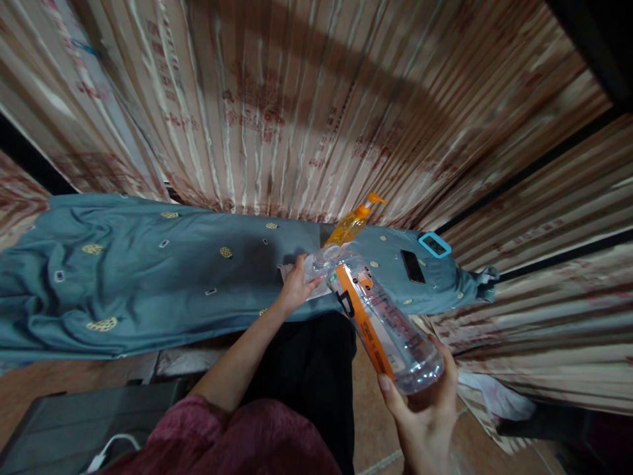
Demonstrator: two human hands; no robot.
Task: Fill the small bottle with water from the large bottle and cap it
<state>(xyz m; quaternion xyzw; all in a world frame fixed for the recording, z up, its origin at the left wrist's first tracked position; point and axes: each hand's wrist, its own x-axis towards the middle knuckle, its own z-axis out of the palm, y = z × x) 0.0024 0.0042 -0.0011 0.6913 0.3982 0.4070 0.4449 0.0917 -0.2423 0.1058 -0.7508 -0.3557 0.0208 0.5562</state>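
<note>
My right hand grips the base of a large clear plastic bottle with an orange and white label. The bottle is tilted, its neck pointing up and left, away from me. At that neck my left hand is closed around a small clear plastic container, whose exact kind I cannot make out. The two clear pieces overlap in view, so whether they touch is unclear. Just beyond them is a pump bottle of yellow-orange liquid with an orange pump head. Something white and flat lies beneath my left hand.
A grey-blue cloth with pineapple prints covers the long narrow surface. To the right lie a dark phone and a blue-framed digital clock. Pleated curtains hang close behind. At lower left sits a grey case with a white cable.
</note>
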